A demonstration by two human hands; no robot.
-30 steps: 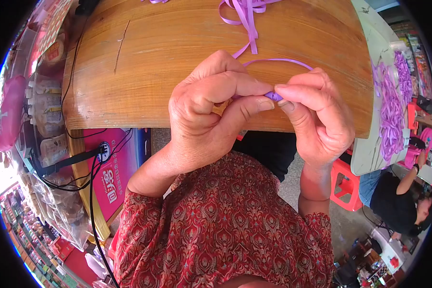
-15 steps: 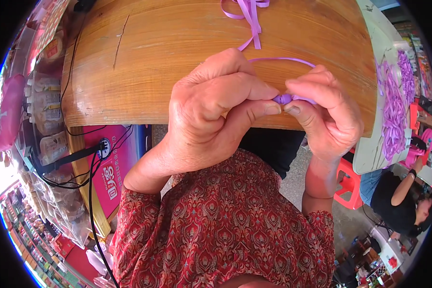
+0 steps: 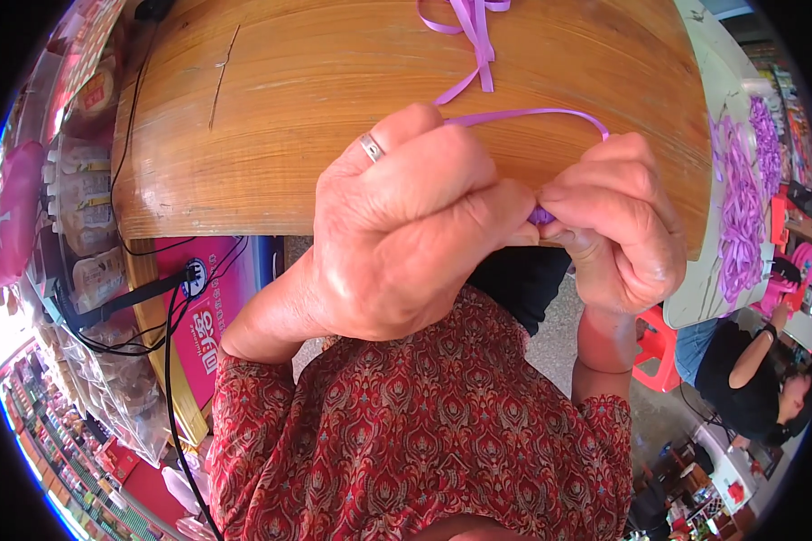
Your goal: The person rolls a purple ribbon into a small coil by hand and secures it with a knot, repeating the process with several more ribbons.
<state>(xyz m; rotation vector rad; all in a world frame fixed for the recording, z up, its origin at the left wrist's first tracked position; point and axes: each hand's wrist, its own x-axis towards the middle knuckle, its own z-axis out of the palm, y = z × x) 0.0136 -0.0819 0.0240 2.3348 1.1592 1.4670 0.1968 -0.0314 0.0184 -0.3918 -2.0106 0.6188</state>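
Above the near edge of the wooden table, my left hand and my right hand meet, thumbs and forefingers pinched close together. Between their fingertips a small dark-purple bunched piece of ribbon peeks out, mostly hidden; I cannot make out its exact form. From behind my hands a thin light-purple ribbon strip arches over to the right hand. Both hands are closed on the purple ribbon. A ring shows on the left hand. Farther off, a looped bundle of purple ribbon lies on the table.
The wooden table has a thin dark wire on it. At right, a pale side table bears a heap of purple ribbon. A red stool and another person are beyond. Black cables hang at left.
My left hand has rolled over, bringing the ring into sight and covering more of the purple piece. Both hands have come slightly nearer to me, and the ribbon arch sits wider.
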